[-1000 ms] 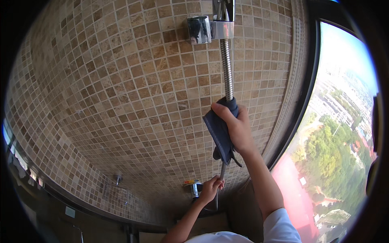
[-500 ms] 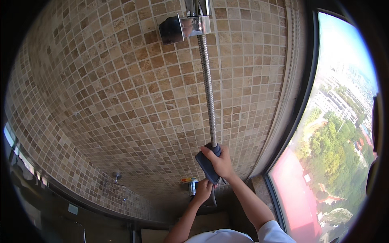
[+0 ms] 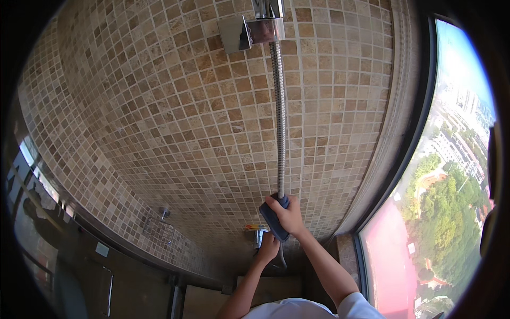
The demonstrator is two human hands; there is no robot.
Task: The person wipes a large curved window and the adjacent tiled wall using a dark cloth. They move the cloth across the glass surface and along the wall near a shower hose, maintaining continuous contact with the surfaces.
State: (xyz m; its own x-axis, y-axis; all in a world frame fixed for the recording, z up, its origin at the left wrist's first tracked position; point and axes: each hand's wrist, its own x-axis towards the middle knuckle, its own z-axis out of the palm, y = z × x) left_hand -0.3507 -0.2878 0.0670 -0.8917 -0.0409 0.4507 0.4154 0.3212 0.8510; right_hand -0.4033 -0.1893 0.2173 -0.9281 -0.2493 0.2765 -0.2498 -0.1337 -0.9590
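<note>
A ribbed metal shower hose hangs straight down from a chrome wall bracket. My right hand is wrapped around the hose through a dark blue cloth or pad, thumb uppermost. Just below it, my left hand is closed at the hose by the pad's lower end; its fingertips are partly hidden. Under both hands the hose bends into a loose curve. Close to my left hand, a chrome fitting shows at the wall, with a yellow and red item on it.
Brown mosaic tile covers the wall ahead. A large window with a dark frame fills the right side. On the left are a wire basket on the wall and a dark glass panel with a metal handle.
The view has shifted, so the wall and window appear farther right. My right hand and the blue pad sit slightly lower along the hose. My left hand remains just beneath them.
</note>
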